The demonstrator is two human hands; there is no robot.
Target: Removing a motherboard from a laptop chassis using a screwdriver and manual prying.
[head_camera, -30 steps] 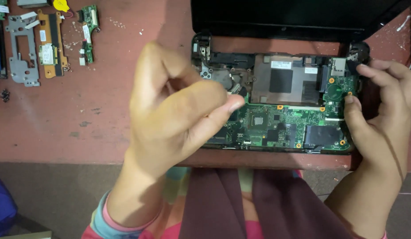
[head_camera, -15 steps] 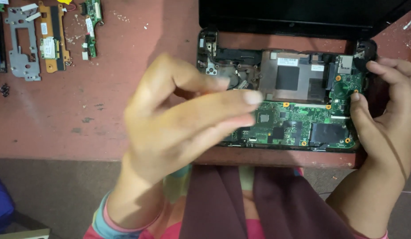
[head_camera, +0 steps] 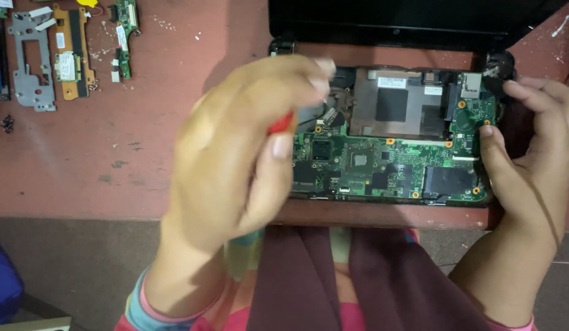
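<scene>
Across the right half of the frame an opened small laptop lies on a reddish-brown table, its cover off so that the green circuit board shows, with a dark copper-toned heat plate over its upper middle. The black screen lid lies folded back along the top edge of the frame.

The left hand fills the centre-left of the picture, fingers curled closed around a red-handled tool, probably a screwdriver; only a sliver of the red handle shows between finger and thumb, and the tip is hidden behind the fingers near the board's upper left corner. The right hand clasps the laptop's right edge, thumb pressed onto the board's right margin and the other fingers wrapped round by the hinge.

The board looks thin, stiff and light, but fragile: its small chips and connectors would not take pressure or bending well. Its bare edges and corners seem the safest places to hold, as the right hand does now, and the plastic base gives a firmer grip still.

At the upper left lie removed parts: a grey metal bracket, an orange strip board and a narrow green board.
</scene>
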